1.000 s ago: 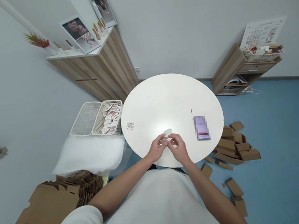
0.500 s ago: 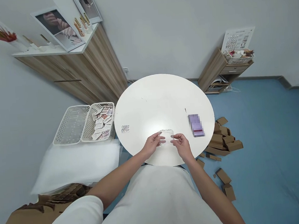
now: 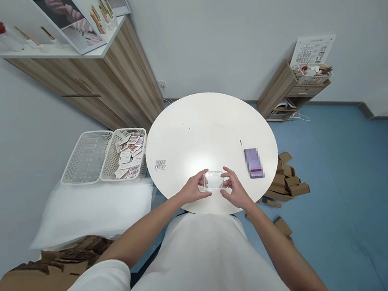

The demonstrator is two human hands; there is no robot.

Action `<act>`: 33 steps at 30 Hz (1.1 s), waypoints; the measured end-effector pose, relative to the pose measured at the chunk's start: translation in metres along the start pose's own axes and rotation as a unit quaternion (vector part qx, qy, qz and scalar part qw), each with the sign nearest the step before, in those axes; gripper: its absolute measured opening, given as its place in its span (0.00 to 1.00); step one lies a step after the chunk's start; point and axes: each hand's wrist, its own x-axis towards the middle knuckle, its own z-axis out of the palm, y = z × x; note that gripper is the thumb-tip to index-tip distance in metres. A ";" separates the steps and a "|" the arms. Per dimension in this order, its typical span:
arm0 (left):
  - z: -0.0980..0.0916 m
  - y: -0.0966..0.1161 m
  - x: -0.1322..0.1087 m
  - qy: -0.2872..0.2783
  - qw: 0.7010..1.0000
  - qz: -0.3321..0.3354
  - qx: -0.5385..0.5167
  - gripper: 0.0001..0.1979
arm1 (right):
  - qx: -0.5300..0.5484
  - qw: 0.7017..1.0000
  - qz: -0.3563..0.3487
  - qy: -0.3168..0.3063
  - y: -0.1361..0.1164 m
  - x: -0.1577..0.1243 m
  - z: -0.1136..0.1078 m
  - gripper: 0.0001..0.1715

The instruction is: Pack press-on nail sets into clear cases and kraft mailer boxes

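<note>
Between my two hands is a small clear plastic box (image 3: 213, 180), held just above the near part of the white round table (image 3: 208, 117). My left hand (image 3: 195, 188) grips its left side, thumb at the near edge and fingers at the far edge. On the opposite side my right hand (image 3: 234, 190) curves its fingers and thumb around the right end. Whether the box has a lid on it I cannot tell. A small card of nail tips (image 3: 160, 164) lies at the table's left, and a blurred purple pack (image 3: 254, 163) at its right.
Left of the table, one white basket (image 3: 129, 173) holds many printed cards and another (image 3: 79, 182) holds clear plastic boxes. White foam sheets (image 3: 94, 207) lie below them. Small brown cartons (image 3: 287, 178) are piled on the blue floor at right. A wooden cabinet (image 3: 134, 74) stands behind.
My fingers have shifted from pinching the box's sides to spreading around its near and far edges. The whole view has tilted slightly.
</note>
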 end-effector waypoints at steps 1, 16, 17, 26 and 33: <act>-0.001 0.001 0.000 -0.003 1.000 -0.003 -0.010 0.40 | -0.018 0.999 -0.012 -0.025 -0.002 0.001 -0.002 0.26; 0.008 -0.003 0.002 -0.029 0.994 -0.008 -0.109 0.41 | -0.103 0.988 -0.100 -0.056 0.002 0.011 -0.013 0.24; 0.008 -0.002 0.002 -0.028 0.994 -0.007 -0.108 0.41 | -0.105 0.987 -0.104 -0.055 0.002 0.011 -0.014 0.24; 0.014 0.004 0.001 -0.028 0.992 0.008 -0.126 0.40 | -0.101 0.986 -0.120 -0.055 0.002 0.010 -0.022 0.23; 0.016 0.000 -0.002 -0.020 0.990 -0.001 -0.141 0.41 | -0.079 0.988 -0.117 -0.058 0.001 0.010 -0.020 0.23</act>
